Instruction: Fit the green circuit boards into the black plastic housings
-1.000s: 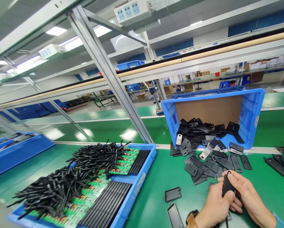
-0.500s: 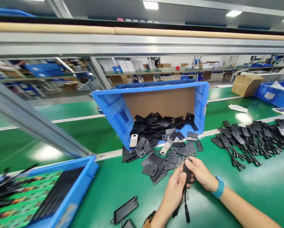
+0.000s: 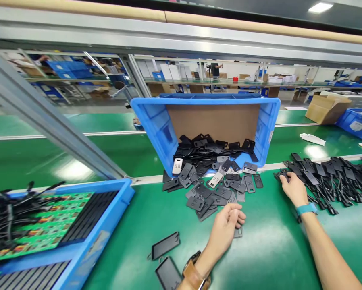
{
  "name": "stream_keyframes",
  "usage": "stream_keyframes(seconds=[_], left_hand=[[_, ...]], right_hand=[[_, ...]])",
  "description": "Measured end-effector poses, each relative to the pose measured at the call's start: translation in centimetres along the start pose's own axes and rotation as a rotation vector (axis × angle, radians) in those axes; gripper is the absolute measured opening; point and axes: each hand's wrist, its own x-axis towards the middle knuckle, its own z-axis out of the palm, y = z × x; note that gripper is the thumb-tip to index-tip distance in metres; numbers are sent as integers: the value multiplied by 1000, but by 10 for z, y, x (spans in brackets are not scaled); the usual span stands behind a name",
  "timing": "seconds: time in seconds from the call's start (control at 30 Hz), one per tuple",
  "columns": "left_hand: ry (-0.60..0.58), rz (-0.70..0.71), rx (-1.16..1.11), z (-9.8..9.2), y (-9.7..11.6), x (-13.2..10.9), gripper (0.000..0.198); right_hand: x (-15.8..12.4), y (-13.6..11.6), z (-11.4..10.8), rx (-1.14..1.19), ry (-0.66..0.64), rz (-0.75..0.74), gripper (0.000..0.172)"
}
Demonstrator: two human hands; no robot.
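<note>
My right hand point(image 3: 293, 191) is at the left end of a row of black cabled cases point(image 3: 320, 169), its fingers closed on a flat black case with a cable point(image 3: 282, 174). That cable is mostly hidden under the hand. My left hand point(image 3: 225, 225) hovers over the green table with fingers loosely bent and nothing visible in them. Just beside its fingertips lies a small flat plate point(image 3: 238, 233), partly covered. Beyond that hand spreads a heap of dark flat cover plates point(image 3: 207, 197). Two black open shells point(image 3: 165, 245) lie to its left.
A tipped blue crate point(image 3: 150, 129) spills plates toward me. At left, a blue tray point(image 3: 108, 219) holds green circuit boards point(image 3: 48, 225), black cables and dark shells. A metal post point(image 3: 54, 117) slants behind it. A white glove point(image 3: 312, 139) and cardboard box point(image 3: 326, 108) lie far right.
Both hands held the cabled case together before. My right hand has carried it rightward to the row, while my left hand has let go and stays near the plates. The view has shifted.
</note>
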Motion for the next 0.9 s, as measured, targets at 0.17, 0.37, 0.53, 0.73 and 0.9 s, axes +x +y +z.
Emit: stream_keyframes(seconds=[0.17,0.37,0.53,0.73,0.9], left_hand=[[86,38,83,-5,0,2,38],[106,48,95,-6,-5,4,36],[100,50,111,-3,-6,3,35],[111,60,134,-2,-4,2,31],[121,62,123,-1,-5,2,30]], right_hand=[[-16,-7,16,-290,156,-357,53],[-56,-26,58,-231,-77,-714,45],[-71,-22,79,-211,-93,-692,32],[-69,-18,82,-174,-69,-651,33],[-70,-21,90,-161,-46,-627,38]])
